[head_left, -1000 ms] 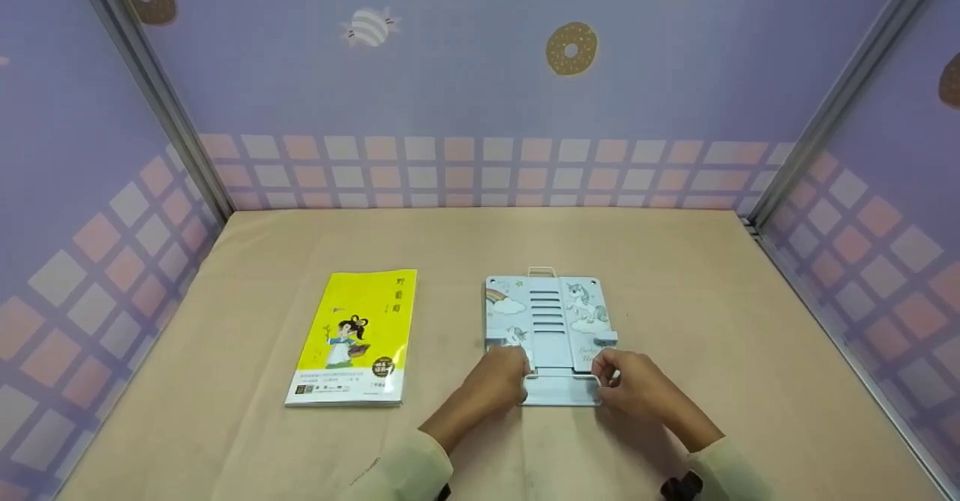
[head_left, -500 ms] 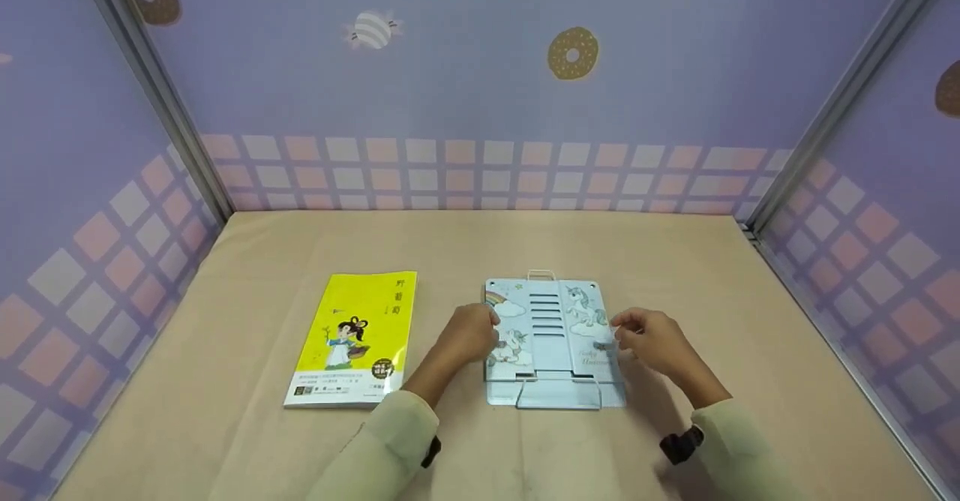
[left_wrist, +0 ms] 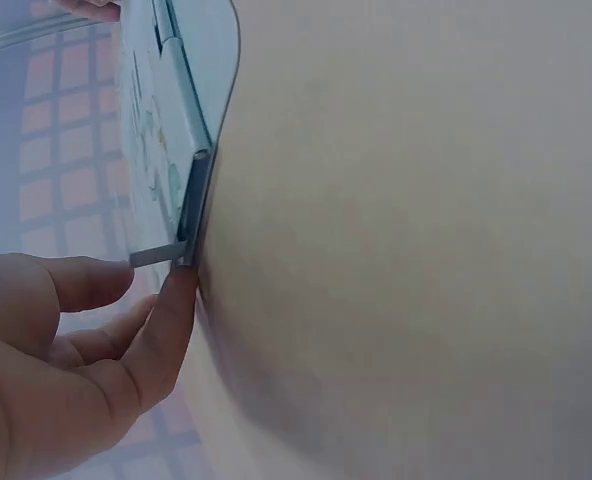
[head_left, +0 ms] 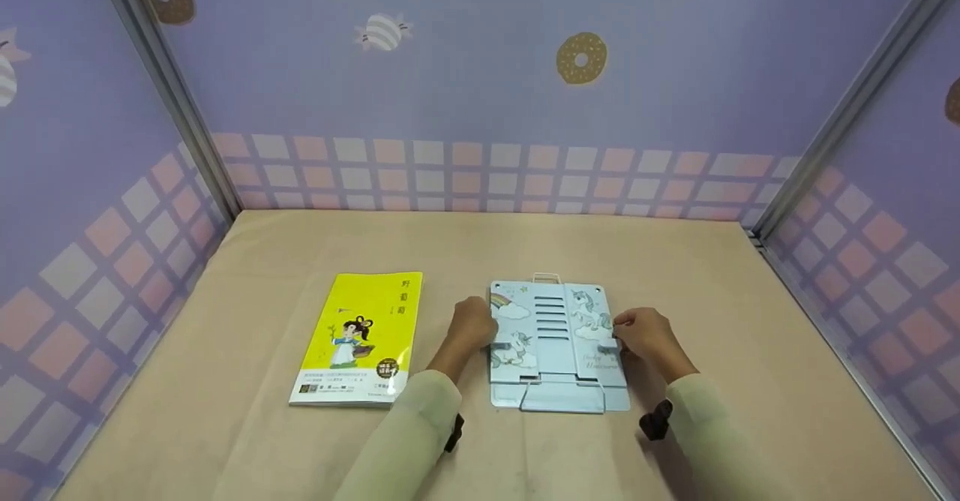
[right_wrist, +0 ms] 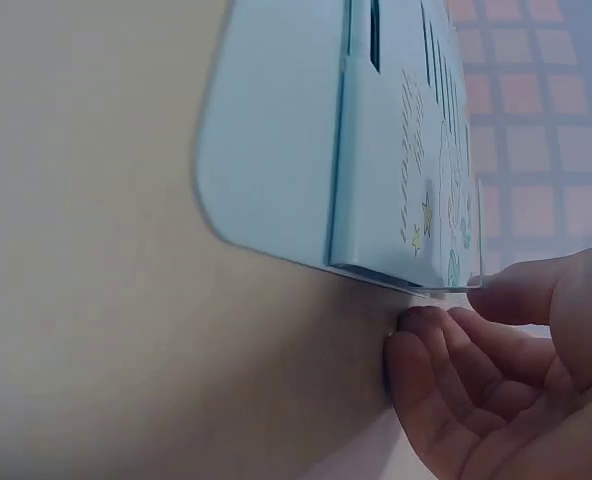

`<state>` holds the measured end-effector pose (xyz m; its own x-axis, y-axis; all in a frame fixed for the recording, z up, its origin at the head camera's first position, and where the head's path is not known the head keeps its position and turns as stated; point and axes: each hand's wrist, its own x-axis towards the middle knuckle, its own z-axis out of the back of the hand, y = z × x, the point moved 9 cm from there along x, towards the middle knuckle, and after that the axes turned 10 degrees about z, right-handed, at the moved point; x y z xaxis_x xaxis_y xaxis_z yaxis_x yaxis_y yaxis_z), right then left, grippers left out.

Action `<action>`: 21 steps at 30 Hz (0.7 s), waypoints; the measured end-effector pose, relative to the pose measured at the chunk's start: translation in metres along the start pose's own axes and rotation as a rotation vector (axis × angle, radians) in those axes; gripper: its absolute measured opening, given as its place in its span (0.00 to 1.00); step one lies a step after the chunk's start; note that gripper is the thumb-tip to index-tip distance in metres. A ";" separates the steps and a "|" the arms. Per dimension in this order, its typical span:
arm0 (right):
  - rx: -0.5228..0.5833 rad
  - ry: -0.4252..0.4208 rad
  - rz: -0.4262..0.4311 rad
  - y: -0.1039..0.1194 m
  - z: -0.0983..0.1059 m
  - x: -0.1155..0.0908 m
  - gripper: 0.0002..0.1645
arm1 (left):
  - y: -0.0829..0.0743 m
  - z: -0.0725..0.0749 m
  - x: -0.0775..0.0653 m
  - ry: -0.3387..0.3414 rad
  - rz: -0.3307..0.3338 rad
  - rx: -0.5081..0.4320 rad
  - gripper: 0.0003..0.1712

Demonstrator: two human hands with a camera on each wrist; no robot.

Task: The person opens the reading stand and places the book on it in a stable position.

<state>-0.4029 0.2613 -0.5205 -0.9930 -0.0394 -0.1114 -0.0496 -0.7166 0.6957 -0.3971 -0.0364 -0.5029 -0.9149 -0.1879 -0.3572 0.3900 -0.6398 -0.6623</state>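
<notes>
A light blue book stand (head_left: 551, 358) printed with unicorns lies folded flat, its wire page holder (head_left: 562, 412) lowered over the front ledge. At its left edge, my left hand (head_left: 471, 326) pinches a small side tab (left_wrist: 158, 256) between thumb and finger. Opposite, my right hand (head_left: 646, 336) grips the right edge. The right wrist view has that thumb at the tip of a thin clear clip (right_wrist: 466, 289), with the other fingers curled below the edge. From the head view, most fingertips are hidden behind the hands.
A yellow book (head_left: 375, 298) with a cartoon figure on its cover lies left of the stand. Pale cloth covers the table (head_left: 480, 246). Purple patterned walls (head_left: 480, 96) with metal corner posts (head_left: 172, 96) enclose it at the back and sides.
Both hands have left the wire page holder at the front and moved up to the stand's side edges. The wire now lies lowered. The right hand has closed in on the edge.
</notes>
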 end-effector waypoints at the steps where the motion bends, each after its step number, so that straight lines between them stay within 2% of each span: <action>1: -0.002 0.004 -0.001 -0.001 0.000 0.002 0.18 | -0.001 -0.001 0.002 -0.009 -0.009 -0.006 0.16; 6: 0.003 0.016 -0.003 -0.003 -0.001 0.008 0.16 | -0.004 -0.001 0.006 -0.050 -0.012 -0.010 0.14; 14: 0.045 0.007 -0.034 -0.008 -0.002 0.009 0.14 | -0.001 0.000 0.008 -0.027 0.011 -0.035 0.12; 17: 0.060 -0.001 -0.018 -0.008 -0.003 0.007 0.14 | 0.001 -0.001 0.011 -0.017 -0.006 -0.031 0.08; 21: 0.085 -0.030 0.023 -0.005 0.002 0.004 0.13 | 0.000 0.001 0.013 -0.020 -0.039 -0.043 0.12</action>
<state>-0.4069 0.2658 -0.5230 -0.9967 -0.0340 -0.0742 -0.0339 -0.6543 0.7555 -0.4089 -0.0398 -0.5067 -0.9312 -0.1784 -0.3178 0.3577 -0.6142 -0.7034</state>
